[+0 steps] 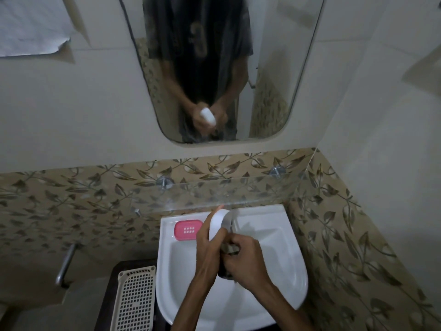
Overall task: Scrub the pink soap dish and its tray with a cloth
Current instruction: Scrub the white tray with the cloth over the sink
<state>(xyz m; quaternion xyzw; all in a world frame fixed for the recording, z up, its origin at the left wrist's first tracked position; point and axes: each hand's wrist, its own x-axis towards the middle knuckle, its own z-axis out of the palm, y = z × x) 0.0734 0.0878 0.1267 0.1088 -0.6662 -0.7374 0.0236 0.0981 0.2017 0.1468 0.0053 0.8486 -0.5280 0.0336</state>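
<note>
We stand at a white sink (281, 237) under a mirror (274, 111), leaf-patterned tiles around it. We judge the tray is being scrubbed now. Our left hand (207, 244) grips the white tray (218, 224) on edge at centre frame, fingers wrapped round its lower rim. Our right hand (245, 261) is closed on a dark cloth (229, 249) pressed against its inner face. The pink dish (187, 230) sits left of the hands on the sink's ledge, untouched; next we must swap to it.

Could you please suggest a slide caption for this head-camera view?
Over the white sink, the left hand holds a white tray while the right hand rubs it with a dark cloth; pink soap dish waits on the rim.
</note>
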